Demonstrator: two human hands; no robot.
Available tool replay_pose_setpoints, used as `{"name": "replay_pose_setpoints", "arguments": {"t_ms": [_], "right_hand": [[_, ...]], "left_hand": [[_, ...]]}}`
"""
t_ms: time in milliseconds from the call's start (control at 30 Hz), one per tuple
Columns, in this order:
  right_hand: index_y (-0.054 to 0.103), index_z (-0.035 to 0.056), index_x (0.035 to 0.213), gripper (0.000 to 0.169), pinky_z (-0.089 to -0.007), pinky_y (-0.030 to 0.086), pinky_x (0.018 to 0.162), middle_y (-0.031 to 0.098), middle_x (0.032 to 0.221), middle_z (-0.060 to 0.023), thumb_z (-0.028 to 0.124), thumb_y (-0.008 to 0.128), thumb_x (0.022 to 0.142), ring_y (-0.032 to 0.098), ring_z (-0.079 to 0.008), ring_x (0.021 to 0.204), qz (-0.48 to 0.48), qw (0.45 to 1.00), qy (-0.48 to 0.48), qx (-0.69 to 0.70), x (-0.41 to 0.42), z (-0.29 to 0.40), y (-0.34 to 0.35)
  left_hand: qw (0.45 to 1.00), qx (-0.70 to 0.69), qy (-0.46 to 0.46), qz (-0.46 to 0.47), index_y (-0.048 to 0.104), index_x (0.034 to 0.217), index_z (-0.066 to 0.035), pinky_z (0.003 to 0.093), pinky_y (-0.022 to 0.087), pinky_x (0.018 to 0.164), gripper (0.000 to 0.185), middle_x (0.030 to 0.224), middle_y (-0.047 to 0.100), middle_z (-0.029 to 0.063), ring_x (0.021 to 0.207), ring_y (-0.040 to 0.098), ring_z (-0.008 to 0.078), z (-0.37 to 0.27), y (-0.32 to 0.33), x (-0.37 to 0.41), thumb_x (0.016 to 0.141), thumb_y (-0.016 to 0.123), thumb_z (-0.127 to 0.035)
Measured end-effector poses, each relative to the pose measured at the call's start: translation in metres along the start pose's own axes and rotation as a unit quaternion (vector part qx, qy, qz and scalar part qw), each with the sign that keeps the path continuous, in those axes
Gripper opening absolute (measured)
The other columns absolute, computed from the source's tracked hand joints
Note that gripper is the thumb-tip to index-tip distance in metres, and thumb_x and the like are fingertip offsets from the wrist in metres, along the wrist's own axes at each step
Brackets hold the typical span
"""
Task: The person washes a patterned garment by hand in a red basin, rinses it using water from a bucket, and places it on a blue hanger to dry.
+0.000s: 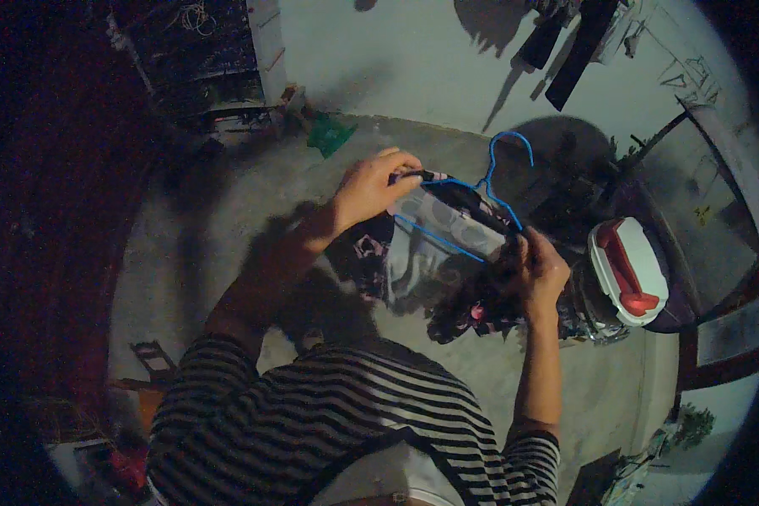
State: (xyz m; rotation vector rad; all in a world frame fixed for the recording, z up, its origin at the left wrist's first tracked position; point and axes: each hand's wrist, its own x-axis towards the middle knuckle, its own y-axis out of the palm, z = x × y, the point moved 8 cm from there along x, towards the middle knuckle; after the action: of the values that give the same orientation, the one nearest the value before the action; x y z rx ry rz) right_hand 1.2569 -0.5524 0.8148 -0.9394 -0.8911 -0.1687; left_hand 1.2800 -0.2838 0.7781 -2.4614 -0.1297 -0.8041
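A blue clothes hanger [512, 136] is held up in front of my chest, its hook pointing away from me. A dark patterned garment [367, 253] with a pale grey inner side hangs on and around it. At the left shoulder of the hanger, my left hand [379, 188] pinches the cloth and the hanger's end between thumb and fingers. My right hand [544, 269] grips the garment at the hanger's right end, and its fingers partly hide that end. The hanger's lower bar shows across the pale lining.
To my right stands a container with a white lid and red handle [626, 284]. Beyond it is a dark-framed mirror or panel [715, 190]. A green object [329, 134] lies on the concrete floor [164, 278] near the white wall [379, 57]. Dark items [560, 57] hang on that wall.
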Motion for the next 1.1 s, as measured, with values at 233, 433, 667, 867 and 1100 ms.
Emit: {"name": "replay_pose_setpoints", "arguments": {"t_ms": [233, 433, 667, 867, 1100], "right_hand": [[0.061, 0.0031, 0.089, 0.016, -0.0277, 0.047, 0.061, 0.062, 0.078, -0.0117, 0.01, 0.062, 0.074, 0.061, -0.0213, 0.067, 0.009, 0.994, 0.102, 0.03, -0.009, -0.019, -0.007], [0.061, 0.0023, 0.089, 0.016, -0.0265, 0.047, 0.06, 0.062, 0.078, -0.0113, 0.007, 0.062, 0.074, 0.061, -0.0204, 0.066, -0.051, 0.993, 0.099, 0.05, -0.02, -0.035, -0.035], [0.06, 0.0022, 0.089, 0.016, -0.0261, 0.046, 0.056, 0.059, 0.071, -0.011, 0.007, 0.062, 0.073, 0.058, -0.0208, 0.058, -0.031, 0.996, 0.086, 0.006, -0.039, -0.038, -0.031], [0.06, 0.0052, 0.091, 0.02, -0.0272, 0.042, 0.048, 0.055, 0.063, -0.0078, 0.006, 0.063, 0.071, 0.053, -0.0195, 0.052, -0.076, 0.993, -0.017, -0.084, -0.045, -0.018, -0.039], [0.059, 0.0065, 0.093, 0.024, -0.0268, 0.042, 0.047, 0.054, 0.063, -0.0063, 0.003, 0.062, 0.069, 0.053, -0.0193, 0.053, -0.036, 0.993, -0.034, -0.111, -0.06, -0.018, -0.028]], "left_hand": [[0.981, -0.159, -0.083, 0.077, 0.048, 0.101, -0.002, 0.0264, 0.04, 0.074, 0.033, 0.088, 0.052, 0.0051, 0.081, 0.049, 0.0133, 0.04, 0.048, -0.032, 0.075, 0.062, -0.015], [0.867, -0.428, -0.228, 0.115, 0.043, 0.112, -0.003, 0.0267, 0.041, 0.079, 0.034, 0.098, 0.052, 0.0021, 0.09, 0.05, 0.0105, 0.02, 0.063, -0.03, 0.082, 0.052, -0.017], [0.844, -0.479, -0.236, 0.045, 0.053, 0.099, -0.002, 0.0212, 0.04, 0.071, 0.022, 0.085, 0.055, -0.0006, 0.08, 0.051, 0.0076, 0.016, 0.055, -0.028, 0.082, 0.053, -0.016], [0.918, -0.351, -0.183, 0.014, 0.052, 0.096, 0.001, 0.0211, 0.04, 0.071, 0.019, 0.081, 0.055, 0.0014, 0.078, 0.05, 0.0069, 0.01, 0.05, -0.027, 0.084, 0.05, -0.013], [0.717, -0.608, -0.33, -0.085, 0.054, 0.092, -0.003, 0.0251, 0.043, 0.071, 0.014, 0.086, 0.057, 0.0027, 0.079, 0.054, 0.0124, 0.008, 0.069, -0.03, 0.081, 0.052, -0.011]]}}
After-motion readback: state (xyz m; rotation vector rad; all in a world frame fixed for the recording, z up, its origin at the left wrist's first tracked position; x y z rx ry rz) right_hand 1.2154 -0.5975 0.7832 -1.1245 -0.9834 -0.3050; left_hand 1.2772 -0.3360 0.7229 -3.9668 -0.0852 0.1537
